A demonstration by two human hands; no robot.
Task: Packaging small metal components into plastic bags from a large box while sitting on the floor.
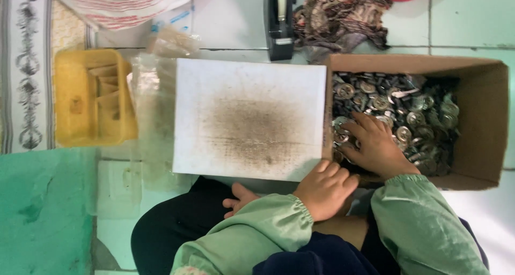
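At the near edge of the white board [249, 119], the left hand [324, 189] rests loosely curled against the board's corner, holding nothing visible. Beyond it, the right hand [375, 146] lies spread, fingers down, on the small round metal parts [413, 111] filling the cardboard box [485, 125]. Farther off stands a black tape dispenser [280, 23].

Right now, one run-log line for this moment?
right hand: in cardboard box, on round metal parts | left hand: at white board corner | tape dispenser: behind
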